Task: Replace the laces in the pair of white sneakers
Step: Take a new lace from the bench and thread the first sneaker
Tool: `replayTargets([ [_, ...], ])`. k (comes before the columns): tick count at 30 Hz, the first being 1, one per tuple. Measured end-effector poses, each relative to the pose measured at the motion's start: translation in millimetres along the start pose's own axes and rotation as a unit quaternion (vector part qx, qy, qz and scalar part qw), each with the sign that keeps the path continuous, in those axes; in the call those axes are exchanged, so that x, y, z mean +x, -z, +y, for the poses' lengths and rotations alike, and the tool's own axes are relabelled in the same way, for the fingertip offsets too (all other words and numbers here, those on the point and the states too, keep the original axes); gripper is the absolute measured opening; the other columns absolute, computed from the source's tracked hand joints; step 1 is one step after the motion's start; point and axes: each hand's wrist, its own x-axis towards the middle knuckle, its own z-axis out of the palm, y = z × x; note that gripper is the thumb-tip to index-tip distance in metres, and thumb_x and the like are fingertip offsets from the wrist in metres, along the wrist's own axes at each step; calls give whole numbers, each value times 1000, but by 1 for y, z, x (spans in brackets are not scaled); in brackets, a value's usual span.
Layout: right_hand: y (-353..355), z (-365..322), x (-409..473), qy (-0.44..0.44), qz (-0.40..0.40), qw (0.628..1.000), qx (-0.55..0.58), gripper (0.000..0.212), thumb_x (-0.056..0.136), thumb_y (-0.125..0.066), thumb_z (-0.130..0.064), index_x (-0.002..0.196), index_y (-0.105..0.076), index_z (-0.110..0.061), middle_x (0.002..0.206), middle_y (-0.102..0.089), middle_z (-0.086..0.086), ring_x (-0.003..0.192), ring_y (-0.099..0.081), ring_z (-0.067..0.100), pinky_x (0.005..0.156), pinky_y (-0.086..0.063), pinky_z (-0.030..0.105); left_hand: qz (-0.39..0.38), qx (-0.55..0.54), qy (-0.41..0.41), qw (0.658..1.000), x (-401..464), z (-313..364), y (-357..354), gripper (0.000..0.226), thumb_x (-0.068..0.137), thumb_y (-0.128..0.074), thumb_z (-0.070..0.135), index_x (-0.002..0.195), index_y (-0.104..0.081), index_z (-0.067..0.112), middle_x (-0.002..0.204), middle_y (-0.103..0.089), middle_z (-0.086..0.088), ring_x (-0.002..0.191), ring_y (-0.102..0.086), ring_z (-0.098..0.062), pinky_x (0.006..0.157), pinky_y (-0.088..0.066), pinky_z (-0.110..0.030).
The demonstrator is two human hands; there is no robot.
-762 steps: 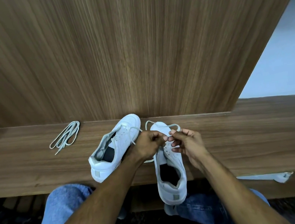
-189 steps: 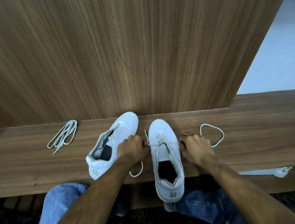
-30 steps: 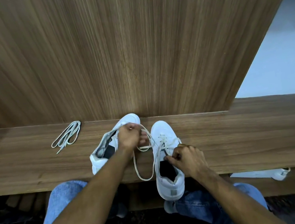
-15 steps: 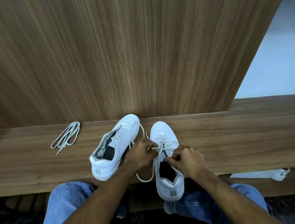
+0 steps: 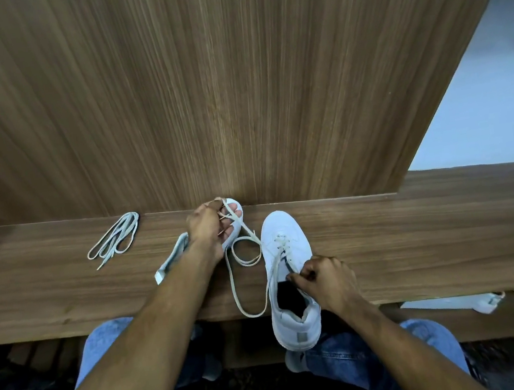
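Note:
Two white sneakers stand on a wooden ledge [image 5: 420,238]. The right sneaker [image 5: 296,318] points away from me, its heel hanging over the ledge's front edge, with a cream lace [image 5: 242,263] crossed through its front eyelets. My left hand [image 5: 209,229] is raised near the back panel, pinching one end of that lace; slack loops down beside the shoe. My right hand [image 5: 323,279] is closed on the shoe's right eyelet side, beside the tongue. The left sneaker [image 5: 172,261] lies mostly hidden behind my left hand and forearm.
A bundle of spare laces [image 5: 115,239] lies on the ledge at the left. A tall wooden panel [image 5: 233,82] rises straight behind the shoes. My knees in blue jeans [image 5: 429,349] are below the ledge. White items [image 5: 462,301] sit under it at right.
My left hand has pulled away from the right sneaker up toward the back panel, drawing the lace out through the eyelets. My right hand stays on the shoe.

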Motion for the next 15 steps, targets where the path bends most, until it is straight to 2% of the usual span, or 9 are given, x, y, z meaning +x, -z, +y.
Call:
replayTargets([
  [2, 0, 0, 0, 0, 0, 1000, 1, 42, 85, -59, -56, 70, -68, -18, 83, -65, -6, 77, -62, 19, 65, -42, 28, 2, 53, -13, 999, 0, -11, -2, 10, 95, -50, 22, 101, -58, 21, 70, -68, 1, 68, -65, -13, 62, -46, -26],
  [4, 0, 0, 0, -5, -2, 1000, 4, 42, 85, -59, -56, 69, -67, -18, 82, -64, -6, 77, -62, 19, 64, -42, 28, 0, 133, -72, 989, -1, -22, -3, 10, 95, -52, 28, 95, -62, 25, 70, -66, 0, 66, -59, -11, 66, -44, -29],
  [5, 1, 0, 0, -7, -3, 1000, 6, 42, 85, -59, -56, 68, -66, -18, 81, -63, -6, 76, -61, 18, 64, -41, 28, 2, 207, -121, 971, 2, -30, 0, 13, 93, -56, 31, 88, -66, 25, 72, -66, 1, 67, -58, -10, 70, -44, -28],
  [7, 1, 0, 1, -8, -4, 1000, 9, 43, 85, -59, -56, 67, -65, -17, 79, -62, -7, 75, -61, 18, 63, -40, 27, -26, 390, -203, 898, 7, -46, 8, 19, 85, -61, 33, 77, -73, 21, 76, -69, 4, 74, -62, -10, 76, -48, -28],
  [9, 1, 0, 1, -9, -5, 1000, 5, 43, 85, -59, -56, 70, -67, -17, 81, -63, -6, 76, -61, 18, 63, -39, 27, -72, 531, -229, 813, 10, -59, 14, 19, 77, -57, 33, 78, -75, 26, 89, -72, 8, 87, -65, -14, 82, -52, -34],
  [10, 1, -1, 1, -8, -5, 1000, 3, 42, 85, -59, -57, 71, -68, -18, 82, -64, -6, 77, -62, 18, 63, -40, 27, -89, 576, -211, 785, 8, -64, 16, 19, 77, -56, 33, 81, -74, 29, 94, -72, 9, 92, -65, -16, 85, -52, -37],
  [12, 0, -1, 1, -12, -3, 1000, 5, 42, 84, -58, -57, 72, -68, -18, 82, -65, -5, 78, -62, 19, 64, -43, 28, -125, 621, -172, 754, 3, -71, 15, 19, 80, -57, 37, 85, -74, 32, 97, -72, 10, 95, -64, -16, 88, -50, -38],
  [15, -1, -1, 1, -23, -2, 1000, 10, 43, 83, -59, -58, 72, -67, -18, 78, -66, -5, 76, -63, 20, 63, -45, 29, -170, 618, -179, 747, -4, -81, 15, 19, 81, -58, 37, 87, -75, 31, 93, -72, 11, 93, -65, -13, 84, -50, -35],
])
